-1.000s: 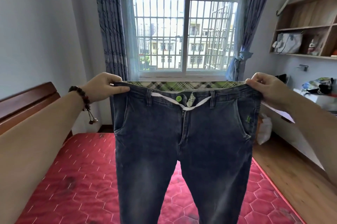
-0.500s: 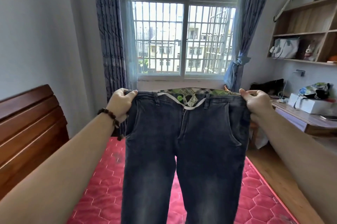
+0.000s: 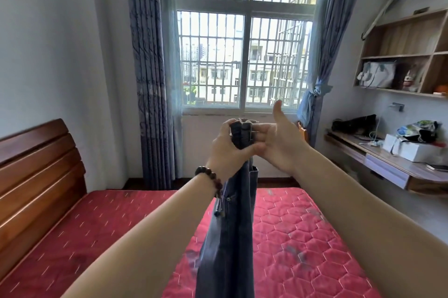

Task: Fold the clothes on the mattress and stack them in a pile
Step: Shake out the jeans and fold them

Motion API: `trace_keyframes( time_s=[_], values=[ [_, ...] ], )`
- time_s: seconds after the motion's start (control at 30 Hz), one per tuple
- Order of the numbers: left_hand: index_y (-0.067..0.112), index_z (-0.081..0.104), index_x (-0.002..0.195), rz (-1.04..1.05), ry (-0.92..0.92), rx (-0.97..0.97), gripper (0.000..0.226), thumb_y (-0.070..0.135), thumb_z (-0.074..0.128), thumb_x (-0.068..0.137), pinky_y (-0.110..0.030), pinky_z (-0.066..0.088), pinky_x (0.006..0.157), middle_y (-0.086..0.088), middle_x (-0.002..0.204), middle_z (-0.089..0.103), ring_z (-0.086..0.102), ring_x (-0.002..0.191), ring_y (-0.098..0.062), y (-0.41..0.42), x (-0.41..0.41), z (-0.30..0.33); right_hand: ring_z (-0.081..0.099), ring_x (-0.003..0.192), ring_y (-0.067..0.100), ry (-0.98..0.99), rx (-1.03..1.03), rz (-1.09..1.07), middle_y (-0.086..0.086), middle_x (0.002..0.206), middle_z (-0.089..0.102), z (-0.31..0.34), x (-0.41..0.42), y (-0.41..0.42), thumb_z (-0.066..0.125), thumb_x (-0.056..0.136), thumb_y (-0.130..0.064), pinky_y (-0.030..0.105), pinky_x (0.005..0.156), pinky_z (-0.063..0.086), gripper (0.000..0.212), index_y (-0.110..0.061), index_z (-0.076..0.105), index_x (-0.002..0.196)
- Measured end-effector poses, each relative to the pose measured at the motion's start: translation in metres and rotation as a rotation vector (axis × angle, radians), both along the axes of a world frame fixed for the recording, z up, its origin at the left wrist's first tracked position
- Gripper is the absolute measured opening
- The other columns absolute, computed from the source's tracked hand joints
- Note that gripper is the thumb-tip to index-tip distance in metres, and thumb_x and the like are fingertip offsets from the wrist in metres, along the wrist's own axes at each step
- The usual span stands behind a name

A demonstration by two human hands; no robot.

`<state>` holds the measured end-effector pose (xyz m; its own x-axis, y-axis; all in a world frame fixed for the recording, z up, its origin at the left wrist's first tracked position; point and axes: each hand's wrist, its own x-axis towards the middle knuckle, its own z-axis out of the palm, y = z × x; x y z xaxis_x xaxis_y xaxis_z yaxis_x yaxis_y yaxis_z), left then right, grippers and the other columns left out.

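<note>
Nearest to me, both forearms reach forward over the red quilted mattress [image 3: 303,237], and a pair of dark jeans [image 3: 230,237] hangs down between them, folded lengthwise so the legs lie together in one narrow strip above the mattress. I see a beaded bracelet [image 3: 211,177] on the left wrist. Further out, my left hand [image 3: 226,146] grips the bunched waistband at the top, fingers curled around it. My right hand [image 3: 278,142] sits just beside it, palm turned inward, thumb raised, and its fingertips touch the waistband; I read that hand as relaxed rather than gripping. To the left stands a wooden headboard [image 3: 36,176]. On the right a desk [image 3: 388,164] carries boxes and clutter, with wooden shelves [image 3: 407,55] above it. Farthest off is the barred window [image 3: 242,55] between grey-blue curtains [image 3: 150,79].
</note>
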<state>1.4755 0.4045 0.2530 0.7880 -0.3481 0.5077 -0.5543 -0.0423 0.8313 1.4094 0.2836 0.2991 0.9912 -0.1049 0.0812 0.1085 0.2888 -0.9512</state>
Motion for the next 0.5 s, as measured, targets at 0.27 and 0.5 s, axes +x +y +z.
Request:
trace_keyframes(
  time_s=[0.27,0.5],
  values=[
    [0.005,0.067,0.099,-0.252,0.307,-0.372,0.016,-0.002,0.066,0.084,-0.037,0.059,0.073,-0.016,0.093,0.071,0.068,0.081,-0.03,0.041,0.03,0.029,0.052,0.124,0.023,-0.122,-0.607,-0.644,0.007,0.136,0.053,-0.019,0.005,-0.058,0.074,0.081,-0.036,0.038,0.101,0.046,0.067,-0.013,0.046,0.138],
    [0.01,0.067,0.101,-0.342,0.506,-0.403,0.029,0.016,0.074,0.073,-0.034,0.059,0.065,-0.011,0.093,0.074,0.071,0.078,-0.023,0.076,0.041,0.023,0.071,0.082,0.025,-0.238,-0.205,-0.254,0.011,0.094,0.075,-0.024,0.019,-0.039,0.075,0.069,-0.006,0.028,0.068,0.057,0.016,-0.009,0.076,0.084]
  ],
)
